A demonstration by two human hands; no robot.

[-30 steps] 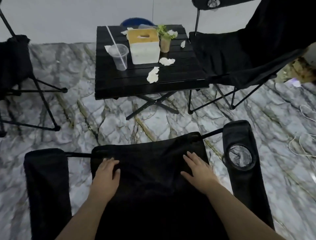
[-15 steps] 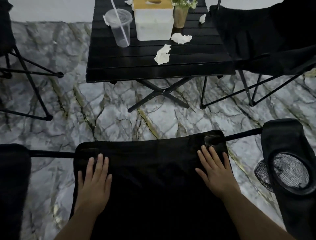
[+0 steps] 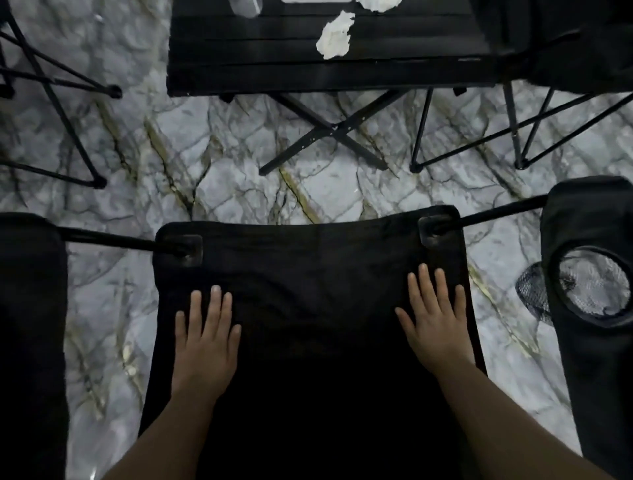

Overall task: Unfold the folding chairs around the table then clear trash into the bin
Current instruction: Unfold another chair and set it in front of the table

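Note:
A black folding chair stands spread open right below me, its fabric seat [image 3: 308, 274] stretched flat. My left hand [image 3: 205, 335] lies palm down on the seat's left side, fingers apart. On the seat's right side rests my right hand [image 3: 435, 322], also flat. Neither hand holds anything. The chair's left armrest [image 3: 30, 325] and its right armrest with a mesh cup holder [image 3: 592, 287] flank the seat. Ahead is the black slatted table [image 3: 325, 73] with a crumpled white tissue [image 3: 335, 36] on it. A second tissue [image 3: 376, 3] and a plastic cup's base [image 3: 245, 7] show at the top edge.
Another black chair [image 3: 565, 51] stands unfolded at the table's right, its legs reaching onto the marble-patterned floor [image 3: 222, 164]. The legs of a third chair [image 3: 61, 96] are at the upper left. The table's crossed legs [image 3: 329, 133] sit between me and the table.
My view has tipped further down and closer to the seat, so the cup, tissue box and plant left the frame. Both hands stayed flat on the seat, now further back from its front edge.

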